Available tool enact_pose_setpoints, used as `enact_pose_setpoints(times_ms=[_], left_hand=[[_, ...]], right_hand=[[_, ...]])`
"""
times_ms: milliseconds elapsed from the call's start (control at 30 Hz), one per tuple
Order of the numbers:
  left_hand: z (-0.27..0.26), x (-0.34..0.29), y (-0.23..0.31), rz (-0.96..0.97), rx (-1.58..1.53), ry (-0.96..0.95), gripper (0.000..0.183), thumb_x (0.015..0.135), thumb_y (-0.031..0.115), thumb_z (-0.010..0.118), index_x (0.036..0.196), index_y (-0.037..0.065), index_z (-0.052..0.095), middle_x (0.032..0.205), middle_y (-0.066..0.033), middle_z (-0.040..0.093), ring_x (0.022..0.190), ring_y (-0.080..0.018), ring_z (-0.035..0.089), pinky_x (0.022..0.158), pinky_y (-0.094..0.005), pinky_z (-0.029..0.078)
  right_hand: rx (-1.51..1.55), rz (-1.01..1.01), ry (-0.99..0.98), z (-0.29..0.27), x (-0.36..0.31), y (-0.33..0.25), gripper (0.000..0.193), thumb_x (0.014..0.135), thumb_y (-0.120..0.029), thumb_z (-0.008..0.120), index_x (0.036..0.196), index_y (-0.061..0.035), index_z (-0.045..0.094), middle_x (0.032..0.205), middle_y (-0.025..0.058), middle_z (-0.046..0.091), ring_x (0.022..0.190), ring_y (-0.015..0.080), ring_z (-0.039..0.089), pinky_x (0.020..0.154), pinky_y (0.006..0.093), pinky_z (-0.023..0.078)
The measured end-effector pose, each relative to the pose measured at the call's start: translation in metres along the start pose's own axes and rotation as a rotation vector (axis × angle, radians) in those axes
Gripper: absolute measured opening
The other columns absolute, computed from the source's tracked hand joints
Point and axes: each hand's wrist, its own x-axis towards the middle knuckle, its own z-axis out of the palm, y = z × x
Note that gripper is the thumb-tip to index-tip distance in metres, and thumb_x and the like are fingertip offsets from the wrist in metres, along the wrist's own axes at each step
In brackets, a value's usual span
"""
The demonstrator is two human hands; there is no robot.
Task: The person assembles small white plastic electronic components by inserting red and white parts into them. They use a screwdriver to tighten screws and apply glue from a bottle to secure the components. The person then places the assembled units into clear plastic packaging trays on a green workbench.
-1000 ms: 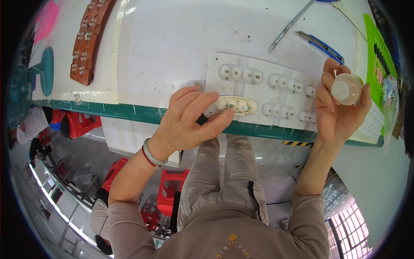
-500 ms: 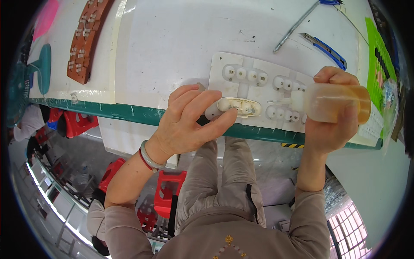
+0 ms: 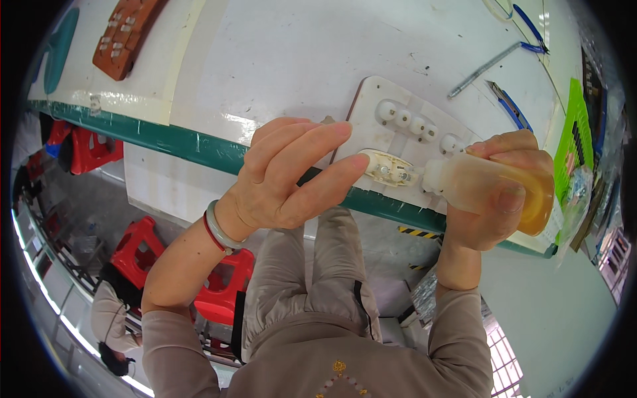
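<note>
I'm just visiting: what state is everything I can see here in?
Cream oval housing: open side up, small parts inside.
Squeeze bottle: tipped sideways, amber liquid inside, spout toward the housing.
Right hand: closed around the bottle.
Left hand: fingers spread, one fingertip at the housing's left end.
White fixture tray: holding round white pieces in recesses.
Utility knife: lying down, blade apparently out.
Brown holder: small clear pieces set along it.

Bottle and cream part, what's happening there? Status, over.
Right hand gripping translucent bottle, tipped, nozzle end toward cream part. Left hand at part's left end. Blue knife beyond right hand, not between bottle and part.
</note>
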Motion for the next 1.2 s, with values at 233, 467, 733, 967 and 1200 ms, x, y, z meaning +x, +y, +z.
enact_pose_setpoints(times_ms=[233, 467, 733, 967, 1200], left_hand=[[0.002, -0.002, -0.002, 0.015, -0.002, 0.057, 0.031, 0.07, 0.014, 0.073, 0.096, 0.012, 0.056, 0.108, -0.0122, 0.054, 0.09, -0.0265, 0.05, 0.071, -0.0332, 0.049], [0.003, -0.005, -0.003, 0.018, 0.012, 0.062, 0.034, 0.067, 0.012, 0.073, 0.098, 0.013, 0.059, 0.11, -0.0107, 0.054, 0.094, -0.0255, 0.049, 0.075, -0.0322, 0.048], [0.004, -0.004, -0.002, 0.002, -0.033, 0.059, 0.037, 0.067, 0.01, 0.072, 0.102, 0.014, 0.058, 0.112, -0.0099, 0.053, 0.098, -0.0255, 0.048, 0.078, -0.0318, 0.047], [0.002, -0.005, 0.0, -0.016, -0.032, 0.041, 0.039, 0.067, 0.01, 0.072, 0.103, 0.014, 0.058, 0.114, -0.0093, 0.053, 0.101, -0.025, 0.045, 0.08, -0.0311, 0.046], [0.001, -0.005, 0.0, -0.031, -0.051, 0.036, 0.041, 0.067, 0.009, 0.071, 0.105, 0.015, 0.057, 0.115, -0.0083, 0.053, 0.102, -0.0246, 0.045, 0.081, -0.0314, 0.045]], right_hand=[[-0.038, -0.116, 0.021, 0.002, -0.003, 0.009, 0.027, 0.082, -0.029, 0.057, 0.081, -0.003, 0.048, 0.067, 0.0114, 0.057, 0.064, 0.0179, 0.053, 0.055, 0.028, 0.043], [-0.076, -0.112, 0.02, 0.004, -0.003, 0.007, 0.03, 0.085, -0.031, 0.056, 0.08, -0.0026, 0.048, 0.068, 0.0128, 0.057, 0.062, 0.0183, 0.054, 0.055, 0.0283, 0.045], [-0.047, -0.022, 0.052, 0.012, -0.006, 0.0, 0.026, 0.083, -0.027, 0.053, 0.078, -0.002, 0.047, 0.068, 0.0123, 0.05, 0.065, 0.0184, 0.051, 0.055, 0.0271, 0.044], [-0.106, -0.071, 0.044, 0.011, -0.006, 0.002, 0.023, 0.082, -0.023, 0.056, 0.077, -0.003, 0.046, 0.068, 0.0093, 0.048, 0.065, 0.0174, 0.05, 0.054, 0.0259, 0.043], [-0.1, -0.12, 0.059, 0.012, -0.006, 0.003, 0.026, 0.083, -0.026, 0.06, 0.076, -0.0041, 0.048, 0.066, 0.009, 0.057, 0.059, 0.0156, 0.052, 0.052, 0.0256, 0.041]])
